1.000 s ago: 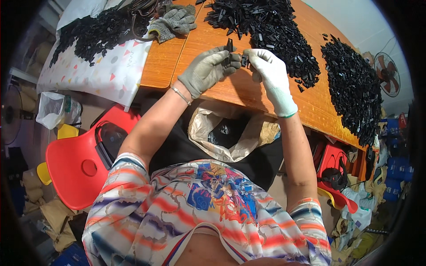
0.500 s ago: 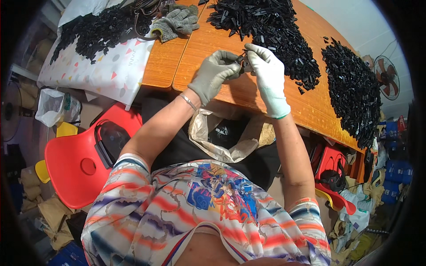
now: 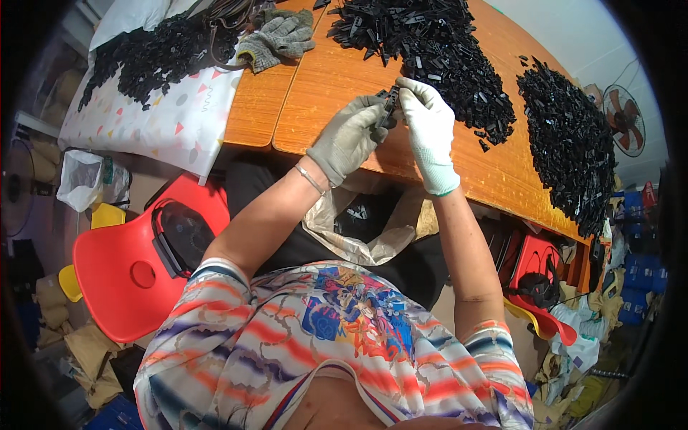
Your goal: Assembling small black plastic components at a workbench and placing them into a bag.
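Both my hands wear pale work gloves and meet above the front edge of the wooden table (image 3: 322, 93). My left hand (image 3: 349, 136) is closed on a narrow black plastic part (image 3: 389, 106), which stands tilted out of its fingers. Close against the upper end of that part, my right hand (image 3: 428, 118) has its thumb and fingers pinched together; whether they hold a separate small piece is hidden. Just beyond my hands lies a large heap of small black plastic parts (image 3: 437, 57). Below them, an open pale sack (image 3: 337, 233) on my lap holds some black pieces.
More black parts form a heap (image 3: 566, 143) at the right and another heap (image 3: 154, 61) on a patterned white cover (image 3: 158, 132) at the left. A grey knitted glove (image 3: 276, 39) lies at the back. Red chairs (image 3: 118, 272) flank me, and a fan (image 3: 623, 120) stands far right.
The black part has turned more upright and shows more clearly above my left hand. My left hand has rolled slightly, and my right fingers have shifted a little lower.
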### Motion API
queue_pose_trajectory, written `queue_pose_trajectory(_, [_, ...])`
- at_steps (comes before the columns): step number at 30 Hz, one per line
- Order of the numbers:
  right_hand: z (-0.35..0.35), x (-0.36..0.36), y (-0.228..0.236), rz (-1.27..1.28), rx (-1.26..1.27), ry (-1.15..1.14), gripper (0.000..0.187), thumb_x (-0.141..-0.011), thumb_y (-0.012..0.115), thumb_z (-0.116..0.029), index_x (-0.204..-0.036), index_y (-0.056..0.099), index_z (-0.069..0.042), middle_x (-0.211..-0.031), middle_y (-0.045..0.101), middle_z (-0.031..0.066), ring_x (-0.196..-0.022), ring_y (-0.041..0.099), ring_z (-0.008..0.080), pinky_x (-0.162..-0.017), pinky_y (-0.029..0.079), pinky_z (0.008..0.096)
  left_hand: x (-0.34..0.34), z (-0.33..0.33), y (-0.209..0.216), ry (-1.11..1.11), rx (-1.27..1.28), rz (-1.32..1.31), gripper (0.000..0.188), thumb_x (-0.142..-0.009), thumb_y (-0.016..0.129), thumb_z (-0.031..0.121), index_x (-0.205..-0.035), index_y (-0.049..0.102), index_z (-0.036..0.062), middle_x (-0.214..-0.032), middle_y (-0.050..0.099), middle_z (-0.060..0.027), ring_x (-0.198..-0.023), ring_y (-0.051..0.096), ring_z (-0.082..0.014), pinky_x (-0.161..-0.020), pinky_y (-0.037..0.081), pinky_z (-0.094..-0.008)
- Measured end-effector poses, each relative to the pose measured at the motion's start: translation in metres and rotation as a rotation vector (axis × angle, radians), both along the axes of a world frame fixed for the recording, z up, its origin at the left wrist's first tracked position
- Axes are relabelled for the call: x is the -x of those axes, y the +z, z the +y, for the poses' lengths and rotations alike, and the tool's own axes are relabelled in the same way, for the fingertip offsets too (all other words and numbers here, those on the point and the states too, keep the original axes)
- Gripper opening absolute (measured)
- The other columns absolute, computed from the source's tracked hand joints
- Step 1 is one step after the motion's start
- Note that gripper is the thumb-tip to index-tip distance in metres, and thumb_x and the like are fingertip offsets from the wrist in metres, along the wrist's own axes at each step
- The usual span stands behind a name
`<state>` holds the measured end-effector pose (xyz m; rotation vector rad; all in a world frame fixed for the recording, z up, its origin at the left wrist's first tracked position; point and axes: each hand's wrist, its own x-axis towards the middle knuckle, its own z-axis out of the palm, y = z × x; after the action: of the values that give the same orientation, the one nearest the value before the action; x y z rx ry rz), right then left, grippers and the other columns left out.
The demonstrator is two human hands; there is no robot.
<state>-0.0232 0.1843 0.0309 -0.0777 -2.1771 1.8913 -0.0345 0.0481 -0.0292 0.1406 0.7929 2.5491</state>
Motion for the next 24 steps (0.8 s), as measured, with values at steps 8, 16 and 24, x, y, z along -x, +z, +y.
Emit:
queue_pose_trajectory(8, [-0.004,-0.007,0.005,0.012,-0.022,0.011,0.023,-0.092,0.060,-0.012,-0.110,0.065,0.001,-0.086,0.068,0.0031,-0.074,0.060,0.0070,-0.068,0.049,0.0211,-0.003,-0.001,0.010,-0.112,-0.078,-0.031,0.024,-0.100,0.046,0.008,-0.123,0.051,0.0051,-0.105,0.060,-0.0050,-0.092,0.059,-0.0123,-0.072,0.051,-0.0232])
queue_pose_trajectory(16, [0.004,-0.007,0.003,0.043,0.010,0.017,0.025,-0.091,0.062,-0.011,-0.111,0.065,0.003,-0.091,0.069,0.0046,-0.080,0.061,0.0082,-0.074,0.049,0.0220,-0.009,-0.009,0.022,-0.018,0.180,0.135,0.019,-0.100,0.047,0.017,-0.114,0.053,0.0046,-0.094,0.060,-0.0028,-0.078,0.057,-0.0090,-0.067,0.048,-0.0209])
queue_pose_trajectory(24, [-0.006,-0.011,0.005,0.034,0.048,0.029,0.024,-0.091,0.062,-0.010,-0.111,0.065,0.002,-0.094,0.069,0.0059,-0.082,0.062,0.0087,-0.074,0.048,0.0221,-0.017,-0.007,0.029,0.092,0.364,0.219,0.017,-0.099,0.047,0.018,-0.110,0.052,0.0044,-0.085,0.057,-0.0020,-0.069,0.051,-0.0057,-0.060,0.043,-0.0183])
